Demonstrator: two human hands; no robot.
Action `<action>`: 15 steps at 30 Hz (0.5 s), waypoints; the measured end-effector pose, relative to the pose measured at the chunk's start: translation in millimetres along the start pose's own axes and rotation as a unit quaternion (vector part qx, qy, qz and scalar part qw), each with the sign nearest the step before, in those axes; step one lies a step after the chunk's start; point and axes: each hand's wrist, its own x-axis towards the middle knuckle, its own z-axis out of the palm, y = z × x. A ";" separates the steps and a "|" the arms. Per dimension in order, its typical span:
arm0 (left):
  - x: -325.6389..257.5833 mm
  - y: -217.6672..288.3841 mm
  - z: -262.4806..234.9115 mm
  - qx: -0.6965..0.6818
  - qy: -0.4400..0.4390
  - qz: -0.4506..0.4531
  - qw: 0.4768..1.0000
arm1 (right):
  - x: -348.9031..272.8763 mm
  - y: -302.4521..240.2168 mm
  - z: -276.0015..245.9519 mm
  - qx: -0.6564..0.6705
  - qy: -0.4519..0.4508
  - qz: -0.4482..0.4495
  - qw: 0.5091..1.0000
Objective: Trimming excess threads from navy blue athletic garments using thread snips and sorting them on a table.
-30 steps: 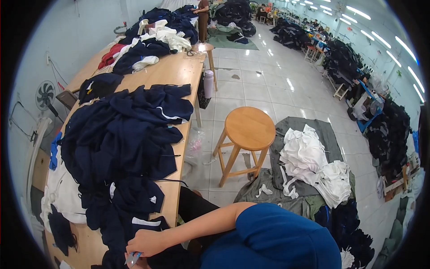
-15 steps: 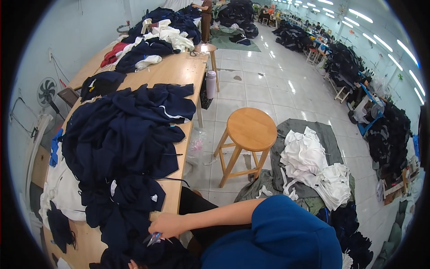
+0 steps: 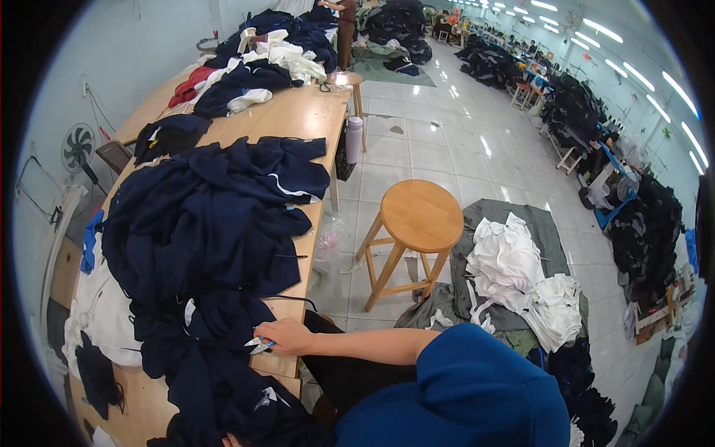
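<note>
Here the right hand (image 3: 287,337) gripped small snips (image 3: 258,344) at the dark garment (image 3: 223,320), blades forward for trimming; the left hand was out of sight.

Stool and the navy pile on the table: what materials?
Stool: looks like light wood, smooth matte finish, grain faint. Navy garments: soft knit-like fabric, judging by limp folds; fibre unclear. Right hand holds small metal snips, shiny blades.

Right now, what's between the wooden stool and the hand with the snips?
Head view: between the wooden stool and the right hand holding small snips lie bare floor tiles and the wooden table's edge.
</note>
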 end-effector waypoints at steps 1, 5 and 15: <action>1.6 -1.0 0.7 0.004 0.015 0.010 1.000 | 1.1 -1.3 -1.0 0.001 -0.001 0.001 1.000; 8.9 -17.9 -1.3 0.096 0.045 0.118 0.987 | 1.8 -2.8 -0.1 -0.008 0.001 -0.037 0.999; 9.7 -24.1 -0.8 0.076 0.069 0.123 0.987 | -1.0 0.9 4.4 -0.015 0.004 -0.048 0.999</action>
